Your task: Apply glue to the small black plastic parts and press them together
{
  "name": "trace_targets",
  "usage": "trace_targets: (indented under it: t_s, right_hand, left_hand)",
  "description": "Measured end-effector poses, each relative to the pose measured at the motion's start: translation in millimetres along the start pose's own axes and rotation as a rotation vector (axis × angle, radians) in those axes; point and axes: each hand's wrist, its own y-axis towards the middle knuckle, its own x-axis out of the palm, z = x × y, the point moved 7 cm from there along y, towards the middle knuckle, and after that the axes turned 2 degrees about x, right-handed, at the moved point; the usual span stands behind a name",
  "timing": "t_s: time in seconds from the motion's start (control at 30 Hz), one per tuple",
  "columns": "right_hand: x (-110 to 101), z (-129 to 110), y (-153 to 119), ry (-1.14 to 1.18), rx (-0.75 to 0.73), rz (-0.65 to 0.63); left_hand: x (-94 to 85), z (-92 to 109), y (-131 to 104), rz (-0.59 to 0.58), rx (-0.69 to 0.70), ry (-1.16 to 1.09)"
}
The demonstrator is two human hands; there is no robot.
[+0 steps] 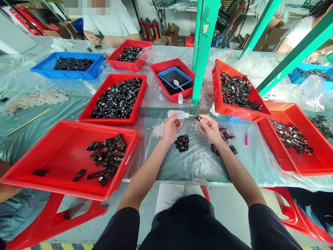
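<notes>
My left hand is closed around a translucent squeeze bottle, which lies sideways with its thin yellowish tip pointing right. Between the fingertips of my right hand is a small black part, right at the bottle's tip; whether they touch is too small to tell. Below and between my hands, several black parts form a tight group on the plastic-covered table. Small white pieces are heaped left of my left hand. More loose black parts lie beside and partly behind my right forearm.
Red trays of black parts stand left, another red tray right. A green post rises beyond my hands, near a small white bottle and a blue tray with a spoon. A pink tool lies right. People sit across the table.
</notes>
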Motion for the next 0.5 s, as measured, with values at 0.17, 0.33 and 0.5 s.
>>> trace_targets:
  t_s: [0.17,0.33,0.5]
  right_hand:
    - [-2.3,-2.3,-0.3,-0.044,0.004,0.021]
    - [0.3,-9.7,-1.2,-0.073,-0.042,0.012]
    - [-2.1,-13.9,-2.0,-0.157,-0.07,0.03]
  left_hand:
    - [0.3,1.2,0.6,-0.013,0.024,0.019]
    - [3.1,4.9,-0.8,-0.024,0.055,0.058]
    - [2.9,9.0,-1.4,-0.034,0.115,0.128]
